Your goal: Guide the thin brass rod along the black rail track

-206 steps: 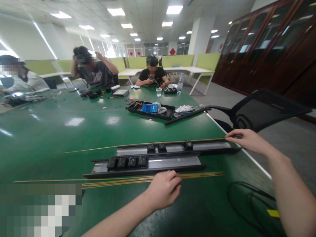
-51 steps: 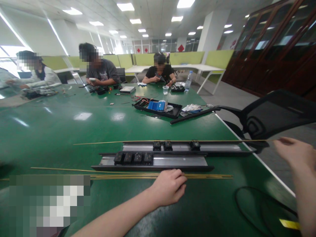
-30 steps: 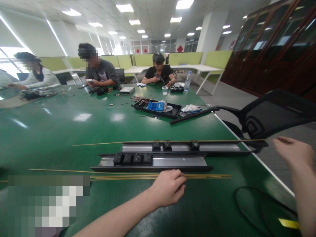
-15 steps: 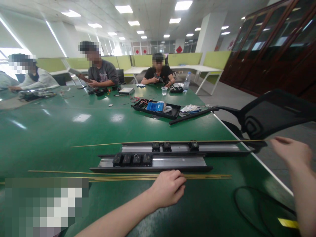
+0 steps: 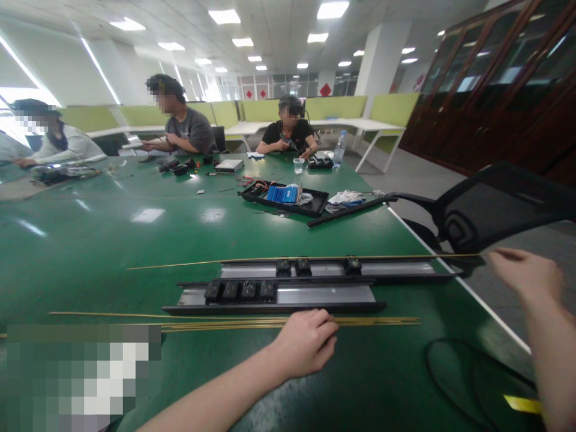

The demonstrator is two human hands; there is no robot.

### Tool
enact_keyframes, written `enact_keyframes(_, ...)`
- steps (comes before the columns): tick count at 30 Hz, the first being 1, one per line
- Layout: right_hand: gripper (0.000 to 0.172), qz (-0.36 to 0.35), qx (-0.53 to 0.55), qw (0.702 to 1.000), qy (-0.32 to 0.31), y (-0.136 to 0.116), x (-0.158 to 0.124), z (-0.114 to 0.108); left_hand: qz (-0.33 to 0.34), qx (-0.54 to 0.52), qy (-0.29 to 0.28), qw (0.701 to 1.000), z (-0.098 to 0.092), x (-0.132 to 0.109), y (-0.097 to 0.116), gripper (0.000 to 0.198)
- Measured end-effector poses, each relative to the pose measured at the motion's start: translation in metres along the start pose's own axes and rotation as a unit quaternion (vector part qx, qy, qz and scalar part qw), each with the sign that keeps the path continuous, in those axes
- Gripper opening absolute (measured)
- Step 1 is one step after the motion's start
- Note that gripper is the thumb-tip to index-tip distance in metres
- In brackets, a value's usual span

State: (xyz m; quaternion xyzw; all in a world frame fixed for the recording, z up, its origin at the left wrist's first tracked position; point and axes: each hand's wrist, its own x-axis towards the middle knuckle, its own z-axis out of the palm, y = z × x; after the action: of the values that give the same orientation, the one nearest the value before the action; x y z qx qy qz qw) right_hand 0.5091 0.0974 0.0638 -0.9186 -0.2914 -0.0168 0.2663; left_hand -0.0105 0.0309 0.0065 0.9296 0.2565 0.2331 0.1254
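My right hand (image 5: 528, 273) is closed at the right end of a long thin brass-coloured rod (image 5: 175, 264), held out past the table edge. The rod stretches leftward along the far side of the rear black-edged channel (image 5: 396, 269), where three black blocks (image 5: 303, 267) sit. Nearer me lies a second channel (image 5: 326, 294) with several black blocks (image 5: 248, 291) in its left half. My left hand (image 5: 308, 342) rests with curled fingers over a bundle of similar thin rods (image 5: 216, 325) on the table. Its palm and whatever is under it are hidden.
A black tray (image 5: 315, 207) with a blue part, white gloves (image 5: 346, 200) and a black strip (image 5: 342, 213) lie farther back. Several people sit across the green table (image 5: 112, 234). A mesh chair (image 5: 490, 204) stands right; a black cable (image 5: 432, 372) lies near right.
My hands and the rods stay almost as they were; the view shifts very slightly. At the back left, the seated person in grey has lowered the flat object in hand.
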Motion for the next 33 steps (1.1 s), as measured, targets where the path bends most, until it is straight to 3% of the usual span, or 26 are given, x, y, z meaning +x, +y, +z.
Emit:
enact_keyframes(17, 0.047, -0.003, 0.004, 1.000, 0.010, 0.0021, 0.0015, 0.0013, -0.003, 0.005, -0.003, 1.000, -0.0047, 0.0010, 0.0025, 0.021)
enact_keyframes(33, 0.038, 0.003, -0.001, 1.000, 0.023, 0.0022, 0.0025, 0.0030, -0.002, 0.005, 0.003, 1.000, -0.0030, 0.0005, 0.0019, 0.021)
